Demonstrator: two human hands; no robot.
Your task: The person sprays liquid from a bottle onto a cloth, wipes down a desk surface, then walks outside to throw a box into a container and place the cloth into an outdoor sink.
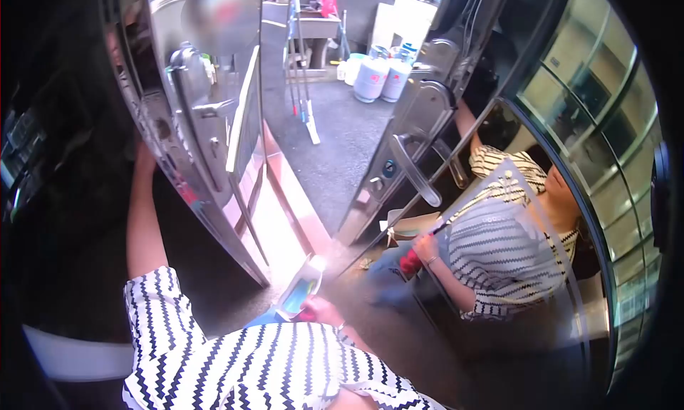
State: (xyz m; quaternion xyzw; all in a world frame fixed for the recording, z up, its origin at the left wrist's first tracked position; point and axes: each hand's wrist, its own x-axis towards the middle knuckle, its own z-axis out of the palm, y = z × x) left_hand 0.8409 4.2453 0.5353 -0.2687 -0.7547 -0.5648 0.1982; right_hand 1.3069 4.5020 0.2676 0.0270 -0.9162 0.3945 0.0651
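Observation:
My left arm reaches forward to the shiny metal door leaf point(206, 139) on the left. My left hand point(145, 153) is at that leaf's near side, in shadow, and its fingers do not show. Low in front of my body, my right hand point(326, 312) is closed on a shallow, scoop-shaped white and blue thing point(299, 290) with red at the grip; its exact kind is unclear. On the right, a glossy door leaf point(427, 168) with a long lever handle point(415, 171) mirrors my striped shirt and a hand around something red.
Between the leaves lies a pale pink door sill point(285, 203). Outside, on grey paving, are white gas cylinders point(372, 79), long-handled tools point(306, 111) and a sink-like stand point(313, 29) with a pink bag point(327, 0). Window panes point(598, 75) fill the right side.

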